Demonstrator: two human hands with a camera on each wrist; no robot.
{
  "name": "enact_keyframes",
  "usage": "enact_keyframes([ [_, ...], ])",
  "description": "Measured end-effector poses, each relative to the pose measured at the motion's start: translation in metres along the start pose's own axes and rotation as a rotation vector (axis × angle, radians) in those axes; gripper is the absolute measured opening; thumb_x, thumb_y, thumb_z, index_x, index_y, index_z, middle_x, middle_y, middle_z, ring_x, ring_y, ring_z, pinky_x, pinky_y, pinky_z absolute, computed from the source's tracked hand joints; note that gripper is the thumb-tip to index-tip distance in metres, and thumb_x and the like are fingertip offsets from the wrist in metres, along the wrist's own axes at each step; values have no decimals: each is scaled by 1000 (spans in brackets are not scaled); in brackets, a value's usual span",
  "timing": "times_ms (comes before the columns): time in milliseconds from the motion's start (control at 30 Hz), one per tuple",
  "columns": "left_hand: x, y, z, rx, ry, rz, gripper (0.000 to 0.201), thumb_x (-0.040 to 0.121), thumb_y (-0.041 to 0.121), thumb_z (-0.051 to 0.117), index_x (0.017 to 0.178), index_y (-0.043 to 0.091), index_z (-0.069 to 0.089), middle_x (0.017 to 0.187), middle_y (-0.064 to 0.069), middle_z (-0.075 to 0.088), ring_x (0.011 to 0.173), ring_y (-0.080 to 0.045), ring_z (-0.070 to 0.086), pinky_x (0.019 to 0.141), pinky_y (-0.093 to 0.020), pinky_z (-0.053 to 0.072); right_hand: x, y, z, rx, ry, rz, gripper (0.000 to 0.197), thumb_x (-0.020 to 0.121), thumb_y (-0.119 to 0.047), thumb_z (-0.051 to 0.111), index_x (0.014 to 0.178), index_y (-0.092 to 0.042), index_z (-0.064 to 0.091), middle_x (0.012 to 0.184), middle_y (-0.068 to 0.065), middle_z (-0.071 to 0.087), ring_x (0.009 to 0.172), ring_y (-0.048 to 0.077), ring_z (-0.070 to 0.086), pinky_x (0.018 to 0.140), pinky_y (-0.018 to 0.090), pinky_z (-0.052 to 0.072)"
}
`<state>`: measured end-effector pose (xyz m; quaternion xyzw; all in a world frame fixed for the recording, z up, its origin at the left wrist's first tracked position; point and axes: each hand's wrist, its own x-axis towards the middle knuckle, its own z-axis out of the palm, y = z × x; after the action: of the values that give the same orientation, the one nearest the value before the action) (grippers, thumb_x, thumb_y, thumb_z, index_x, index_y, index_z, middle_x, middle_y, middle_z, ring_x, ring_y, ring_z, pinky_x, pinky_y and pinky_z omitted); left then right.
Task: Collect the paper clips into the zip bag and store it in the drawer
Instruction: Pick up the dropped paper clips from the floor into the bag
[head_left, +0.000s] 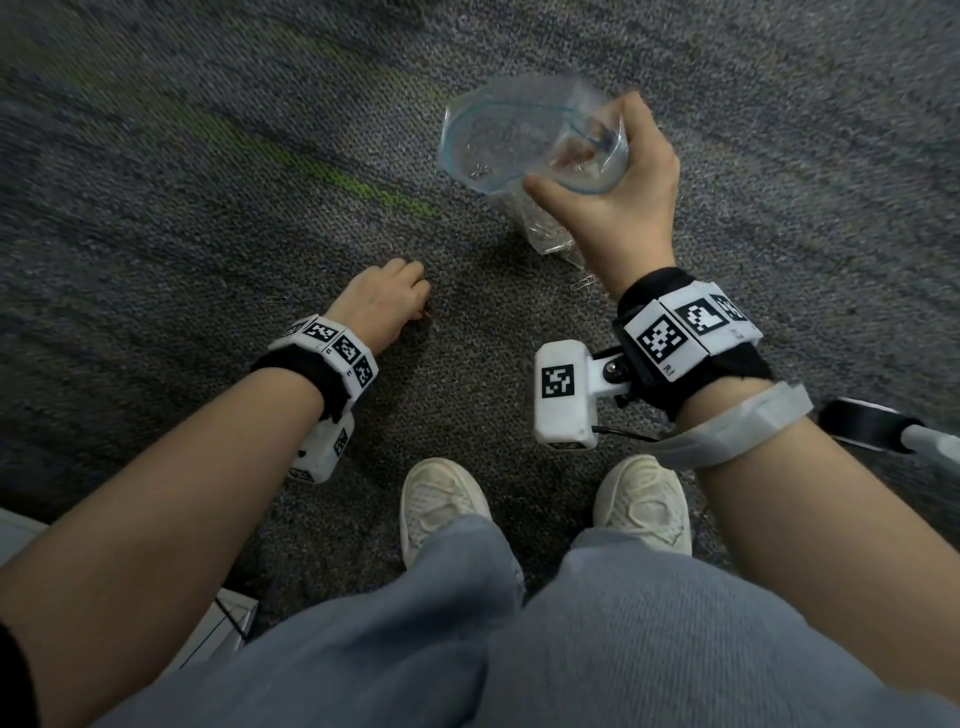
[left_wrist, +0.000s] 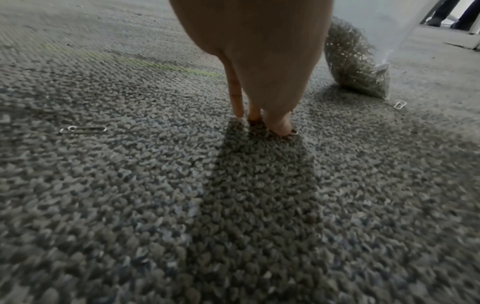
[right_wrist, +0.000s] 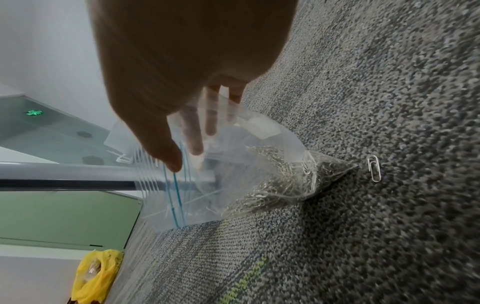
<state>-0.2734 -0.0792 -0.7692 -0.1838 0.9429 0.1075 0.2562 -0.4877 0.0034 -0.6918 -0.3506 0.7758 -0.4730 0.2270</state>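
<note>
A clear zip bag (head_left: 493, 135) with a blue seal hangs mouth up over the grey carpet, its bottom heavy with several paper clips (right_wrist: 280, 185). My right hand (head_left: 571, 156) grips its rim, thumb outside and fingers (right_wrist: 210, 115) inside, which holds the mouth wide. My left hand (head_left: 423, 306) reaches down to the carpet, and its fingertips (left_wrist: 279, 126) pinch a paper clip (left_wrist: 294, 132) lying there. One loose clip (head_left: 277, 300) lies left of that hand. Another clip (head_left: 582, 283) lies beside the bag's bottom corner, seen too as the clip (right_wrist: 374, 168).
My two white shoes (head_left: 447, 504) and jeans fill the lower middle of the head view. A black castor (head_left: 862, 423) stands at the right, and a white box edge (head_left: 218, 623) at the lower left. A yellow plastic bag (right_wrist: 96, 273) sits by a green wall panel.
</note>
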Motion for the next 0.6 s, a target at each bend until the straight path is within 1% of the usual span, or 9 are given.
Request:
enact_keyframes([
  [67, -1, 2, -3, 14, -23, 7, 15, 92, 3, 48, 106, 3, 50, 111, -14, 50, 103, -30, 49, 79, -38, 44, 0, 1, -1, 7, 7, 3, 47, 61, -36, 78, 73, -36, 32, 82, 0, 54, 76, 14, 47, 70, 31, 41],
  [167, 0, 5, -8, 12, -64, -15, 22, 88, -5, 46, 109, 3, 49, 111, -15, 51, 105, -31, 51, 78, -39, 46, 2, 0, -3, 14, 4, 11, 49, 62, -36, 79, 75, -38, 31, 83, -2, 50, 76, 13, 46, 71, 29, 40],
  [233, 1, 7, -12, 31, -79, -21, 22, 89, -5, 45, 108, 3, 49, 109, -15, 54, 104, -31, 53, 80, -40, 47, 3, 0, -5, 14, 12, 16, 51, 63, -36, 79, 78, -39, 31, 85, -3, 50, 79, 13, 46, 73, 29, 41],
  [300, 3, 9, -14, 46, -91, -30, 21, 89, -3, 45, 108, 4, 51, 106, -15, 57, 101, -31, 56, 80, -40, 47, 4, 0, -7, 20, 26, 20, 50, 62, -36, 79, 79, -38, 33, 87, -1, 52, 79, 13, 48, 73, 33, 45],
  [367, 5, 11, -14, 68, -120, -25, 19, 90, -1, 45, 107, 3, 55, 105, -14, 59, 99, -31, 58, 79, -40, 48, 5, -1, -8, 29, 36, 16, 49, 62, -35, 79, 78, -37, 33, 86, 0, 54, 78, 14, 49, 73, 36, 47],
  [433, 6, 13, -14, 73, -141, -34, 18, 91, 2, 46, 103, 3, 60, 105, -14, 61, 97, -32, 60, 77, -40, 49, 5, -1, -8, 32, 35, 21, 49, 61, -36, 79, 80, -38, 34, 89, 2, 55, 81, 16, 52, 77, 39, 50],
  [500, 7, 13, -16, 52, -148, -59, 17, 91, 3, 48, 102, 3, 61, 104, -14, 61, 94, -33, 60, 76, -41, 48, 6, -1, -9, 36, 34, 20, 49, 60, -37, 79, 80, -38, 35, 90, 3, 57, 82, 17, 54, 78, 42, 51],
  [600, 8, 13, -19, 43, -169, -84, 16, 92, 6, 49, 105, 3, 57, 108, -14, 56, 94, -34, 59, 73, -40, 45, 6, -2, -10, 30, 24, 16, 48, 60, -37, 79, 77, -37, 34, 86, 3, 57, 79, 16, 53, 75, 42, 50],
])
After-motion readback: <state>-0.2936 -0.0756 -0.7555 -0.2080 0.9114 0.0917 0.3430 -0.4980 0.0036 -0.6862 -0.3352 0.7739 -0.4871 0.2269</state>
